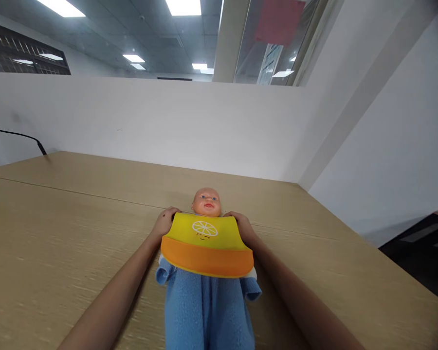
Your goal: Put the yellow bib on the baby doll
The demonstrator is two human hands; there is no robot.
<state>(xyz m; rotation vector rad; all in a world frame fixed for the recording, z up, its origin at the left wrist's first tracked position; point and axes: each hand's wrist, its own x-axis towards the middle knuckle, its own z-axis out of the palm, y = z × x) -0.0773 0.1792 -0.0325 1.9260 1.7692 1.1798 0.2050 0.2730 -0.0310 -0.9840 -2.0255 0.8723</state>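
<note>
A baby doll in a blue fleece outfit lies face up on the table, its feet beyond the bottom of the picture. Across its chest is a yellow bib with a white citrus slice and a small smiling face, and an orange pocket along its lower edge. My left hand is closed on the bib's upper left edge, beside the doll's neck. At the upper right edge, my right hand grips the bib too. The bib hides part of the fingers of both hands, and the neck straps cannot be made out.
The wooden table has a seam running across it behind the doll. A white wall with glass above borders the far side. A black cable hangs at the far left. A dark object stands past the right edge.
</note>
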